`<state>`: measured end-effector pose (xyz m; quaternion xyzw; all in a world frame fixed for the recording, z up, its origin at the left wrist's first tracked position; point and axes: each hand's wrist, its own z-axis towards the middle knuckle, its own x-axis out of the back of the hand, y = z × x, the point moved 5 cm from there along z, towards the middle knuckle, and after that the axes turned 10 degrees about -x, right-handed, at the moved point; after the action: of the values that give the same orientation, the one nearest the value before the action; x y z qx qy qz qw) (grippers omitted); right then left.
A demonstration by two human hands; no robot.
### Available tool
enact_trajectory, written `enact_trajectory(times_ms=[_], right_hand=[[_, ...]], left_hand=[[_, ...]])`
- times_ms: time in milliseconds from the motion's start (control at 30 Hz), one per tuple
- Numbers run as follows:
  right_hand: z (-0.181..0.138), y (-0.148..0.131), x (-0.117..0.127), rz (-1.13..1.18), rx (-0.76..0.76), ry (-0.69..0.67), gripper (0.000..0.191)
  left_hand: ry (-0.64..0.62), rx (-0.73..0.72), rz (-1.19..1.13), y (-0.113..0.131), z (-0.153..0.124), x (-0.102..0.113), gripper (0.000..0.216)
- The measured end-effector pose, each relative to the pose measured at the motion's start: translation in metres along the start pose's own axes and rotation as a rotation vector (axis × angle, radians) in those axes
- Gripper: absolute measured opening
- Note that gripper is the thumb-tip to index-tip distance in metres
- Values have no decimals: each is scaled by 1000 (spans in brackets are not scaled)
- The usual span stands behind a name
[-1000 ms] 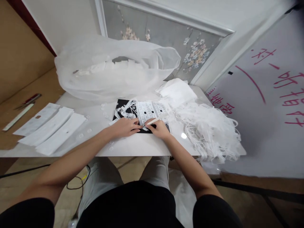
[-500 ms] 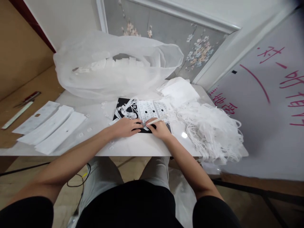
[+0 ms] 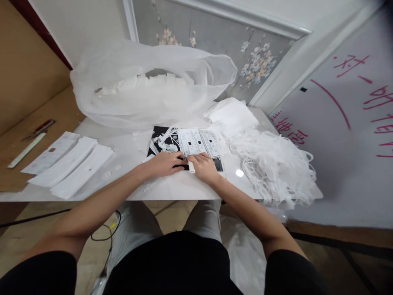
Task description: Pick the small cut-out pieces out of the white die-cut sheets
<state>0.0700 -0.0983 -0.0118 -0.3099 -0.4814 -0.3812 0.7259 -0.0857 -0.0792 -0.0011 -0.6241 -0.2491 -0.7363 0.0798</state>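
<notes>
My left hand (image 3: 166, 163) rests palm down with fingers together, pressing on a black mat (image 3: 159, 137) at the middle of the white table (image 3: 172, 190). A white perforated sheet (image 3: 196, 141) lies across the mat. My right hand (image 3: 205, 167) is closed in a pinch on a thin white stick-like tool (image 3: 191, 166), its tip down by the sheet's near edge, right beside my left fingertips. A tangle of white strips (image 3: 166, 139) lies on the mat's left part.
A large translucent plastic bag (image 3: 147, 90) of white pieces fills the back. A heap of white strips (image 3: 273, 168) lies right, flat white sheets (image 3: 70, 164) left. A ruler (image 3: 26, 149) and knife (image 3: 38, 129) rest on cardboard. A whiteboard (image 3: 346, 135) leans at right.
The tool in my right hand has swung from lying flat and pointing right to pointing down towards me. Both hands stayed on the mat. The view shifted slightly.
</notes>
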Motion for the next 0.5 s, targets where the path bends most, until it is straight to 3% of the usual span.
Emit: enact_trajectory(times_ms=[167, 333, 400, 500], right_hand=[[11, 14, 0, 29, -139, 50, 26], [20, 59, 17, 302, -473, 243, 28], [18, 70, 18, 515, -531, 237, 29], [10, 68, 12, 770, -479, 108, 31]], left_hand=[[5, -14, -22, 0, 1, 1, 34], [29, -27, -38, -2, -1, 1, 36], [43, -26, -47, -4, -2, 0, 34], [73, -39, -69, -6, -3, 0, 33]])
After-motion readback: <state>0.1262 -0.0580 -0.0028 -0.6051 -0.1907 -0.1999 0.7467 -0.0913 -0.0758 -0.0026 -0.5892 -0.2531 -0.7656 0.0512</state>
